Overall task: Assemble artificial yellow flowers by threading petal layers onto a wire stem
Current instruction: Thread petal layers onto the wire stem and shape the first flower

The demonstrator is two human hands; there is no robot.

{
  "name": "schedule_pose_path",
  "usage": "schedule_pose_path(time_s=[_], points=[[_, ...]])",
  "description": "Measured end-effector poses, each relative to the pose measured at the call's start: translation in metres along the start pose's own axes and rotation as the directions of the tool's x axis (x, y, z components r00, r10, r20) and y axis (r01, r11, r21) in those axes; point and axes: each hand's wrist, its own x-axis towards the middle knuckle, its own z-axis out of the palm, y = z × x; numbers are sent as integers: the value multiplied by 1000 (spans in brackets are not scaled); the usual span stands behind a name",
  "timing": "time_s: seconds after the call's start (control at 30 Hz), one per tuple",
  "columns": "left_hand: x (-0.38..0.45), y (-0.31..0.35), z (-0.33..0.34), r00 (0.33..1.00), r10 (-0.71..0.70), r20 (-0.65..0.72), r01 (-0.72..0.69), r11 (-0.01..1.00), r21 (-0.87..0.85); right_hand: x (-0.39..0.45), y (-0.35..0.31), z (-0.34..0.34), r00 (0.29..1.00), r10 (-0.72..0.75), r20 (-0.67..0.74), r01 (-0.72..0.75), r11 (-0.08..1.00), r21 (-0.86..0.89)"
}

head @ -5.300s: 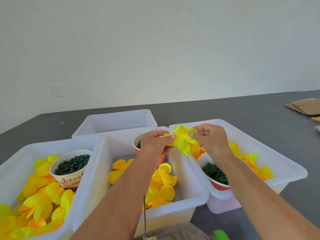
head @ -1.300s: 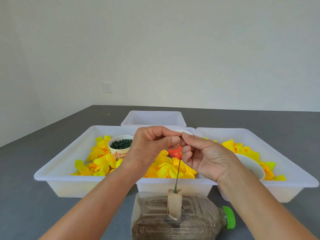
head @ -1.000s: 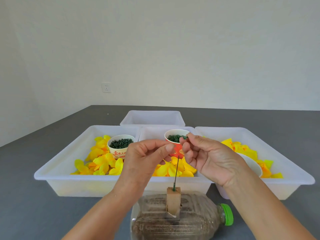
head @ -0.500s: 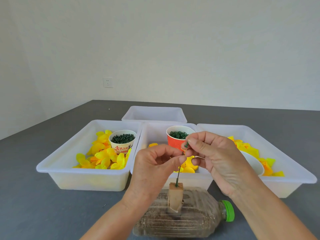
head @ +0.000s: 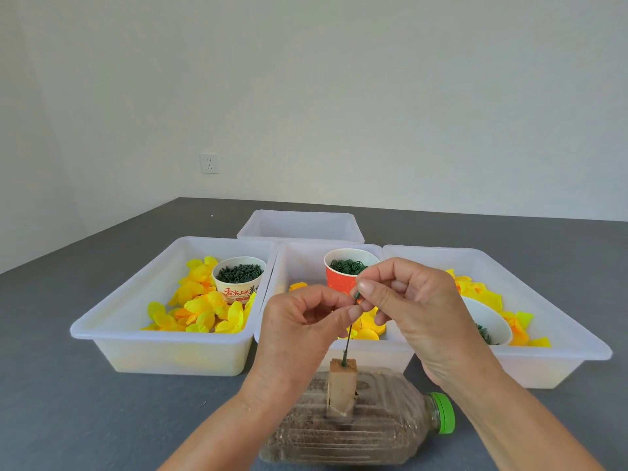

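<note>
A thin green wire stem (head: 347, 341) stands upright in a small tan block (head: 342, 385) set into a sand-filled plastic bottle (head: 373, 433) lying on its side. My left hand (head: 299, 331) pinches the wire near its top. My right hand (head: 404, 300) pinches a small green piece (head: 356, 296) at the wire's tip. No petal is on the wire. Loose yellow petals (head: 200, 311) lie in the left bin.
Three white bins (head: 163, 348) stand side by side, with a fourth bin (head: 299, 226) behind. A white cup (head: 239, 278) and a red cup (head: 341, 278) hold green pieces; a third cup (head: 489, 321) sits in the right bin. The table is grey.
Five seconds ago both hands held a yellow petal layer over the bins. Now they pinch at the wire top, and over the last second they lowered slightly while the view shifted.
</note>
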Motion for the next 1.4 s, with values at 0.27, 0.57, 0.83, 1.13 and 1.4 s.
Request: schedule_pose_path(time_s=[0.27, 0.57, 0.83, 1.13, 1.4], points=[[-2, -2, -2, 1000, -7, 18, 6, 999, 33, -4, 0, -1, 996, -64, 70, 74, 985, -153], [-7, -5, -6, 996, -86, 7, 87, 996, -9, -10, 9, 1, 998, -16, 65, 24, 991, -129], [-14, -11, -10, 994, -106, -38, 110, 984, 143, -18, 24, 1, 996, 53, 76, -43, 991, -130], [-14, -10, -7, 993, -110, -48, 116, 985, 131, -24, 36, 3, 982, 136, 127, -107, 971, -216], [-15, -16, -6, 988, -146, -43, 151, 978, 146, -23, 42, 0, 984, 79, 159, -21, 942, -336]])
